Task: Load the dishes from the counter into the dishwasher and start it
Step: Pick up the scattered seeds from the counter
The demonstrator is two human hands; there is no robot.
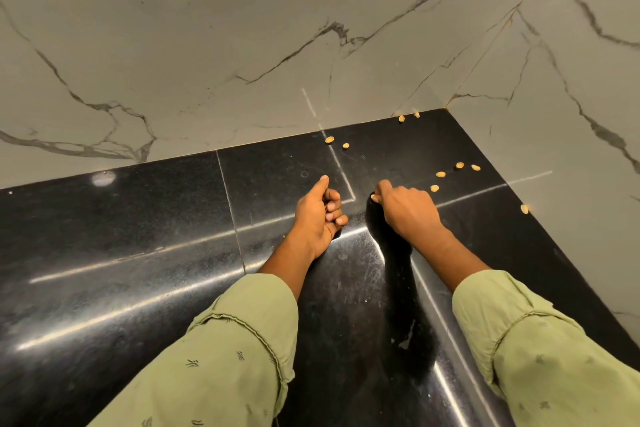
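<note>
No dishes and no dishwasher are in view. I look down at a glossy black stone counter (138,236) in a corner. My left hand (320,215) rests on it near the middle, fingers curled into the palm and the thumb stretched forward; whatever is inside the curl is hidden. A little to the right, my right hand (407,210) lies palm down, its fingertips pinching a small tan seed (374,197) against the counter.
Several more tan seeds lie scattered on the counter: one pair near the back wall (329,139), others right of my right hand (440,174), and one at the right edge (524,208). Grey marble walls (242,45) close off the back and right.
</note>
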